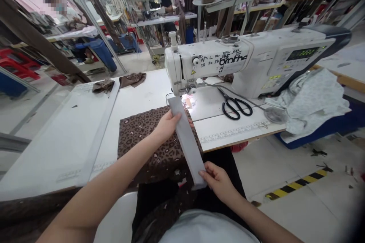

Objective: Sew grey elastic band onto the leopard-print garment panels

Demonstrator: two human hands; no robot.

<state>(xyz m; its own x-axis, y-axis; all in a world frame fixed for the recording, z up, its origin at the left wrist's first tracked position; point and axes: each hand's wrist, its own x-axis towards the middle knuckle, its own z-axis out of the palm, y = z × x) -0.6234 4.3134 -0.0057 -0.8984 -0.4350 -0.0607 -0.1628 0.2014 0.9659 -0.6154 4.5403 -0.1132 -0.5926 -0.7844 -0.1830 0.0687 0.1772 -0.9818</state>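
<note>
Left hand (168,126), fingers curled, pinching the upper part of a long, flat grey strip (186,142). Right hand (217,179), pinching the low end of the same strip. Two hands at two parts: a good way to keep the strip straight and steady over the cloth. Top end of the strip close to the metal foot (191,90) of a white sewing machine (216,60), near a small bright light (186,95). Under the strip, soft brown cloth with leopard spots (154,148), lying on the white table (137,97) and hanging off the near edge. Black-handled scissors (234,104) flat beside the machine, close by for a quick grab. Brown scraps (132,79) at the back of the table. Off to the right, a crumpled heap of pale flowery cloth (310,102), away from the hands.
</note>
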